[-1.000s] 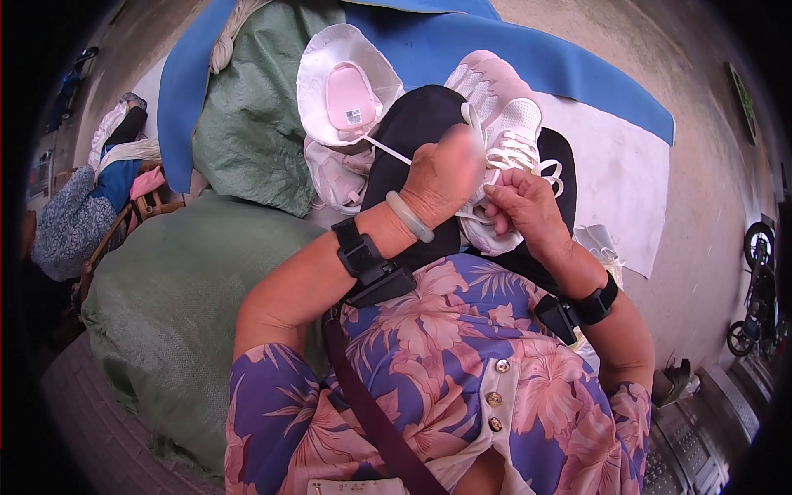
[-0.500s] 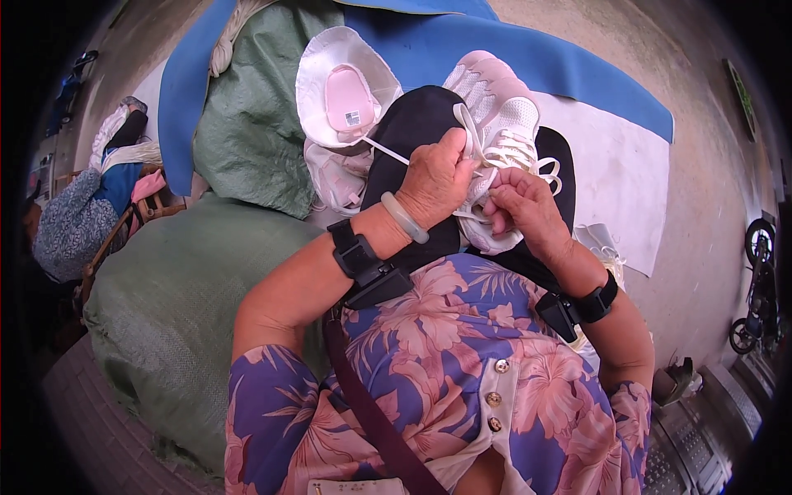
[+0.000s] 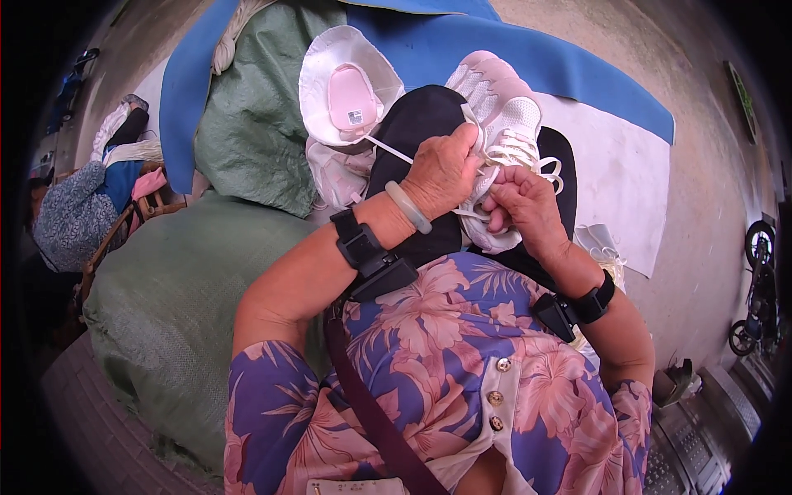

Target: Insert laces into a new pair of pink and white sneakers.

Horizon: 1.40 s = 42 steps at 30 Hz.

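A white and pink lace-up sneaker (image 3: 521, 115) lies across my lap on black cloth, its toe pointing away from me. My left hand (image 3: 445, 172) is closed over the left side of its lacing, pinching a white shoelace (image 3: 388, 149) whose length runs out to the left. Close beside it, my right hand (image 3: 528, 208) has its fingertips pinched on the lace at the shoe's tongue end. Loops of lace (image 3: 551, 172) stick out to the right of the shoe. The exact crossing of the laces between my fingers is hidden.
To the left stand a white fabric piece with a pink insole (image 3: 346, 91) and another pink-white shoe (image 3: 334, 177). Large green sacks (image 3: 190, 305) fill the left side. Blue sheeting (image 3: 577, 66) lies ahead. Another person (image 3: 74, 219) sits far left; a motorbike (image 3: 755, 289) stands far right.
My left hand has shifted slightly right and down, and the lace loop above its thumb has drawn in closer to the hand. My right hand stays almost in place.
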Each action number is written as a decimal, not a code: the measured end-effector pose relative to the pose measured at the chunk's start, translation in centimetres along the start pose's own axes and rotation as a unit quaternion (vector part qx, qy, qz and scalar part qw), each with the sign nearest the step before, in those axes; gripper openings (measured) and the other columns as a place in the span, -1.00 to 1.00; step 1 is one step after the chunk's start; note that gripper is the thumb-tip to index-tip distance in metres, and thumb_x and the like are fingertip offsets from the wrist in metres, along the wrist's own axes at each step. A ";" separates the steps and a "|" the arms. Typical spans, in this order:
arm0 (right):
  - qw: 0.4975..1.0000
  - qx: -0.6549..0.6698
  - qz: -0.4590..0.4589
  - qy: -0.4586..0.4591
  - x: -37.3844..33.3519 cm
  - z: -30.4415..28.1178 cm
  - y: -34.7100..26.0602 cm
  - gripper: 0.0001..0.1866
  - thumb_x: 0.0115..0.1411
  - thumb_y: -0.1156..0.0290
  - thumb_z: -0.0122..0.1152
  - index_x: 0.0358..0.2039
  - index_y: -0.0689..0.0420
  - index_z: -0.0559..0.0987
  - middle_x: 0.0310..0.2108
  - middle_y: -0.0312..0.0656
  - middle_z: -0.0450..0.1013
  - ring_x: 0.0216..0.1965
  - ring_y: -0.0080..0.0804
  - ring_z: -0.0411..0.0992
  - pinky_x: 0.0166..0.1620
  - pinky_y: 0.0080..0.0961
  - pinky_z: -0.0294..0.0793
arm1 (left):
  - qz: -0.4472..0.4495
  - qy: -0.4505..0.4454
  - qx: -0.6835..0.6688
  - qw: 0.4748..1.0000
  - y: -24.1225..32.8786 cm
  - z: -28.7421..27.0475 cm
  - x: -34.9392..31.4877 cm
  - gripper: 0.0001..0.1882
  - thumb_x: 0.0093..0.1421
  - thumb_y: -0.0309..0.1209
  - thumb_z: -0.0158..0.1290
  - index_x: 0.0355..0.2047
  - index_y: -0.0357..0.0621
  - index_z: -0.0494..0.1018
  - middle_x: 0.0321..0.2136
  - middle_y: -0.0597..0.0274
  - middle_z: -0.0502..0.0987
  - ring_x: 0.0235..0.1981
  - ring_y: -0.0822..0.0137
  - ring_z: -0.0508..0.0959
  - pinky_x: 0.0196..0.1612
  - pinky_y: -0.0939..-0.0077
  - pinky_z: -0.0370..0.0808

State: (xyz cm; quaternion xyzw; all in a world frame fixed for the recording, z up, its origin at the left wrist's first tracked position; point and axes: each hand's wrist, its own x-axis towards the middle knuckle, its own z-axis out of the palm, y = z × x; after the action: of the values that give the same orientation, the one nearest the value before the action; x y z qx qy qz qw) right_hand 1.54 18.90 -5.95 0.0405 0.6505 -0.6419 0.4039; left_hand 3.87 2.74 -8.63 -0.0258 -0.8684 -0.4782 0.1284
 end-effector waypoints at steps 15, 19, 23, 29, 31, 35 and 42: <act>1.000 0.018 0.000 -0.007 0.4 0.1 0.1 -0.92 0.12 0.55 -0.03 -0.35 0.25 0.41 -0.61 -0.23 0.41 -0.73 -0.63 0.32 -0.65 -0.74 0.34 | 0.056 -0.059 0.010 0.997 0.0 -0.4 1.3 -0.85 -0.03 -0.55 0.00 -0.47 -0.23 0.24 -0.68 -0.06 0.37 -0.56 -0.08 0.44 -0.54 0.22 0.34; 1.000 0.020 -0.006 -0.009 0.4 0.2 0.1 -0.89 0.13 0.53 -0.02 -0.33 0.25 0.43 -0.61 -0.24 0.41 -0.73 -0.64 0.32 -0.64 -0.74 0.34 | 0.023 -0.053 0.006 0.998 -0.2 -0.1 0.7 -0.85 -0.04 -0.55 0.01 -0.49 -0.24 0.25 -0.68 -0.06 0.37 -0.57 -0.07 0.45 -0.54 0.23 0.33; 1.000 0.015 -0.012 -0.008 0.6 0.1 0.3 -0.89 0.14 0.52 -0.01 -0.33 0.26 0.44 -0.61 -0.25 0.41 -0.73 -0.65 0.31 -0.65 -0.75 0.33 | -0.039 -0.033 -0.025 0.998 -0.1 0.1 0.1 -0.85 -0.04 -0.53 0.02 -0.50 -0.25 0.25 -0.68 -0.05 0.38 -0.57 -0.07 0.45 -0.55 0.22 0.33; 1.000 0.014 -0.013 -0.007 1.0 0.3 0.3 -0.91 0.14 0.52 -0.01 -0.38 0.24 0.46 -0.63 -0.27 0.41 -0.74 -0.65 0.32 -0.66 -0.76 0.31 | 0.001 -0.030 0.038 0.999 0.0 1.0 -0.2 -0.86 0.02 -0.48 -0.01 -0.50 -0.21 0.24 -0.69 -0.04 0.39 -0.57 -0.07 0.46 -0.55 0.19 0.34; 1.000 0.011 -0.012 -0.009 1.2 0.1 0.3 -0.92 0.14 0.52 -0.01 -0.38 0.23 0.46 -0.63 -0.27 0.41 -0.75 -0.65 0.32 -0.66 -0.75 0.31 | 0.003 -0.034 0.048 0.998 0.1 1.2 -0.1 -0.88 0.06 -0.46 -0.04 -0.48 -0.20 0.25 -0.69 -0.05 0.38 -0.58 -0.08 0.45 -0.54 0.17 0.36; 1.000 0.008 -0.005 -0.017 1.8 0.1 0.6 -0.93 0.14 0.52 0.00 -0.40 0.20 0.47 -0.64 -0.29 0.42 -0.76 -0.66 0.32 -0.68 -0.75 0.29 | -0.014 0.011 0.042 0.999 -0.3 0.8 0.0 -0.90 0.08 -0.47 -0.04 -0.49 -0.22 0.28 -0.71 -0.02 0.40 -0.65 0.04 0.47 -0.57 0.28 0.37; 1.000 -0.017 0.005 -0.012 2.2 0.4 0.5 -0.90 0.18 0.50 -0.01 -0.33 0.22 0.45 -0.60 -0.26 0.43 -0.75 -0.67 0.31 -0.66 -0.78 0.34 | -0.182 -0.021 -0.080 0.980 -1.0 -0.1 0.4 -0.93 0.00 -0.51 0.01 -0.51 -0.26 0.39 -0.69 0.20 0.44 -0.65 0.55 0.42 -0.59 0.58 0.35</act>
State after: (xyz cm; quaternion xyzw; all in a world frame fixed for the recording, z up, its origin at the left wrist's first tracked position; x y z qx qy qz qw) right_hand 0.52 17.65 -7.61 0.0292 0.6559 -0.6292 0.4159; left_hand 3.35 2.12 -9.33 0.1127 -0.8202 -0.5606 0.0181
